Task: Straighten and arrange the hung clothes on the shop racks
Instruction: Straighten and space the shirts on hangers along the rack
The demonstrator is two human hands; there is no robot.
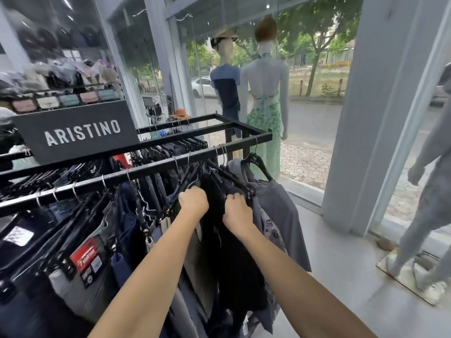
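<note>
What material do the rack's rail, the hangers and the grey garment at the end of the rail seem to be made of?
The rail looks like metal with a matte black painted finish: square, straight edges and only dull reflections. The hangers seem black plastic with a slight gloss and thin silver wire hooks, probably steel. The grey garment appears to be soft knitted cotton or a blend, matte and loosely draped.

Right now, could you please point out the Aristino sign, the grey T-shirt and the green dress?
Aristino sign [81, 134]: head view, on its lettering.
Grey T-shirt [280, 208]: head view, on its shoulder.
Green dress [267, 123]: head view, on the skirt.
</note>
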